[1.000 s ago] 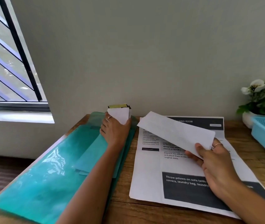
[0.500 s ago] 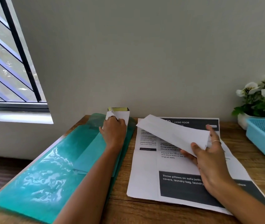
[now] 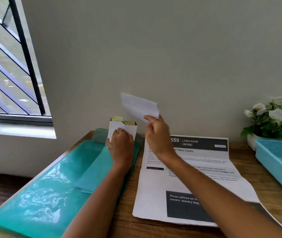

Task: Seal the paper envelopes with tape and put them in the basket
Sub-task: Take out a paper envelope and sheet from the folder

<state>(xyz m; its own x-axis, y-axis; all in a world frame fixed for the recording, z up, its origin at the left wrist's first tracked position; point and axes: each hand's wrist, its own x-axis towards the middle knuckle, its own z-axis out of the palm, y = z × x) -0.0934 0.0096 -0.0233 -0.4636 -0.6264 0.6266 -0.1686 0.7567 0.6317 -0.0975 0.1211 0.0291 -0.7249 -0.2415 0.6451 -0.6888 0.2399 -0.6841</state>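
Observation:
My right hand (image 3: pixel 155 134) pinches a white paper envelope (image 3: pixel 137 105) by its lower right corner and holds it up in the air in front of the wall, blurred. My left hand (image 3: pixel 121 145) lies on a stack of white envelopes (image 3: pixel 115 127) with yellow-green strips along their far ends, at the far end of the green folder. Its fingers grip the stack's top sheet. A light blue basket (image 3: pixel 281 162) stands at the right edge of the table. No tape shows.
A glossy green plastic folder (image 3: pixel 50 189) covers the table's left side. A large printed sheet (image 3: pixel 197 172) lies in the middle under my right arm. A white pot of white flowers (image 3: pixel 270 117) stands behind the basket. A barred window (image 3: pixel 7 66) is at left.
My right hand has lifted the envelope from low over the printed sheet up and leftward toward the wall. My left hand stayed on the envelope stack.

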